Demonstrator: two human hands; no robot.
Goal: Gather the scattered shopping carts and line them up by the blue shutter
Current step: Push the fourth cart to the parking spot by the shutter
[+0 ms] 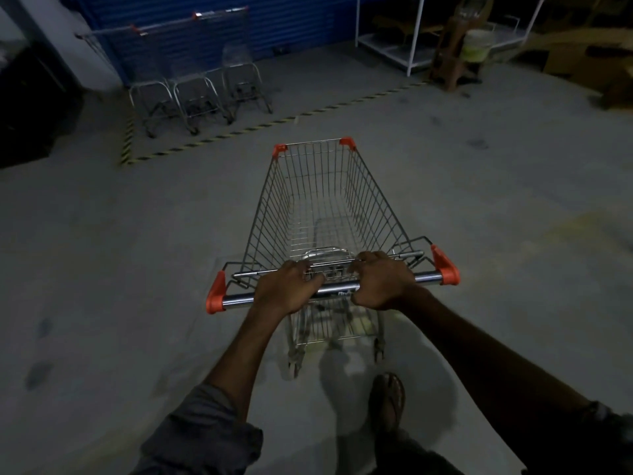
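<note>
A wire shopping cart point(373, 200) with orange corner caps stands right in front of me on the grey floor, its basket empty. My left hand point(286, 289) and my right hand point(380, 281) both grip its chrome handle bar point(426, 278), close together near the middle. Far ahead to the left, three more carts point(198, 94) stand side by side against the blue shutter point(291, 22), inside a strip of yellow-and-black floor tape point(219, 136).
A white metal rack point(412, 39) stands to the right of the shutter. Beside it are a brown stool with a pale bucket point(476, 46) and cardboard boxes point(575, 63). A dark cabinet point(30, 108) is at the left. My sandalled foot point(388, 401) steps behind the cart.
</note>
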